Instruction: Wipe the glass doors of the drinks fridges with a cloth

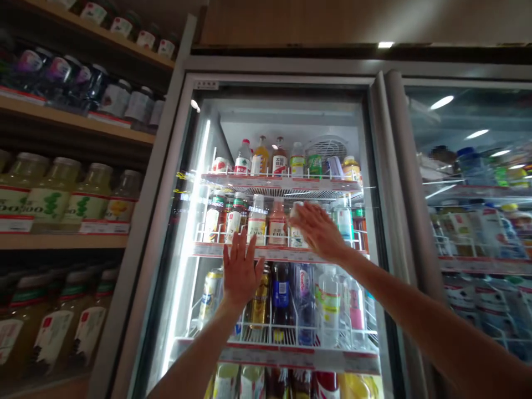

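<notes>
A closed glass door (286,191) of a lit drinks fridge stands in front of me. My left hand (241,272) is open with its fingers spread, palm toward the glass, at the height of the middle shelves. Higher up and to the right, my right hand (318,230) lies against the glass, slightly blurred. It presses what looks like a white cloth (295,211) there, mostly hidden under the fingers. Behind the glass, bottles stand on wire-fronted shelves, among them a pink bottle (277,224) between my hands and a dark blue-labelled bottle (281,296) lower down.
Right of the door, upright metal handles (401,183) border a second glass door (477,183) with more drinks. On the left, wooden shelves (75,241) hold rows of bottles, such as a pale green bottle (52,191). A brown panel (332,25) runs above the fridge.
</notes>
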`<state>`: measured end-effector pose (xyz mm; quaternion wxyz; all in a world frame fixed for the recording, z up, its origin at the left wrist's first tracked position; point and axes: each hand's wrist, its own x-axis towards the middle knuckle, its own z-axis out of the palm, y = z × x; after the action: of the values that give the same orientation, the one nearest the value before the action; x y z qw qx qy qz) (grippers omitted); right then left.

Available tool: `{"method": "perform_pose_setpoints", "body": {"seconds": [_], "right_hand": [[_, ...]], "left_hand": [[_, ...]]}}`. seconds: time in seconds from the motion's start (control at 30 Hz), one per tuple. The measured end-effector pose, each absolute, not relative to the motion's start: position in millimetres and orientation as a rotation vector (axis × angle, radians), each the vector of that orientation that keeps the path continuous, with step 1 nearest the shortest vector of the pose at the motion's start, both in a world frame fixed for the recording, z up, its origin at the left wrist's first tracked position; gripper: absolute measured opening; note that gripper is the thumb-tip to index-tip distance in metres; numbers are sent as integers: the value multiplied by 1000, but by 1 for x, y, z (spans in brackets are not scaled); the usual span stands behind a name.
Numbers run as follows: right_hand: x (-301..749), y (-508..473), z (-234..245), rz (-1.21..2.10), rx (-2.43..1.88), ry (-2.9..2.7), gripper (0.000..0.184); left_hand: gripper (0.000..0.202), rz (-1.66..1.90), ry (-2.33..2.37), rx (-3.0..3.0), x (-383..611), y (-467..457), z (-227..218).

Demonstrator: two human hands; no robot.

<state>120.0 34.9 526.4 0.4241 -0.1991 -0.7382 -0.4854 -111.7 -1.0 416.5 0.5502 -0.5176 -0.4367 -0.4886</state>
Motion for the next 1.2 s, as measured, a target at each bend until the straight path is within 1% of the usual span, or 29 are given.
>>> {"method": "perform_pose_setpoints", "body": {"seconds": [0.1,0.17,0.23,0.3,0.37,0.43,0.5,0.57,0.67,0.73,0.8,0.87,0.93,1.0,1.03,1.07,1.13,1.2], "right_hand": [[135,38,546,-1002,-714,-1521,43],[135,40,549,-902,-759,-1439,43],[125,39,532,-870,-680,-1578,45],[111,33,504,-831,-545,-1765,47],[101,26,480,-729,-431,-1864,50],[101,23,470,-592,-371,-1827,51],[112,25,474,-531,-379,-1688,53],[130,31,483,-621,-470,-1526,54],[153,41,491,-888,-693,-1475,55],[159,44,491,-992,-791,-1521,54],[160,42,488,-1012,-828,-1527,53],[158,40,486,-1010,-815,-1534,52],[157,39,485,-1028,-763,-1563,51],[158,39,484,-1045,-710,-1587,50],[158,39,483,-1048,-698,-1602,50],[158,40,481,-1049,-693,-1619,49],[159,41,478,-1048,-696,-1656,48],[159,42,475,-1049,-689,-1674,47]], "left_hand": [[57,-1166,-1034,-1239,-114,0,415],[57,-1174,-1026,-1247,-117,1,414],[57,-1184,-998,-1252,-116,-1,413],[57,-1220,-928,-1270,-105,-3,417],[58,-1268,-814,-1355,-82,-4,425],[58,-1281,-729,-1478,-51,0,439],[54,-1249,-752,-1547,-19,8,453],[48,-1208,-818,-1553,6,18,463],[45,-1135,-826,-1566,17,25,468],[44,-1066,-803,-1589,0,21,471],[40,-1048,-831,-1567,-35,12,478],[39,-1153,-935,-1441,-78,3,488],[43,-1360,-1057,-1221,-111,-2,491],[47,-1486,-1110,-1079,-115,-2,479],[47,-1489,-1096,-1078,-104,0,467],[46,-1433,-1070,-1133,-87,3,453],[45,-1198,-925,-1344,-46,9,425],[45,-1027,-837,-1491,-18,13,406]]}}
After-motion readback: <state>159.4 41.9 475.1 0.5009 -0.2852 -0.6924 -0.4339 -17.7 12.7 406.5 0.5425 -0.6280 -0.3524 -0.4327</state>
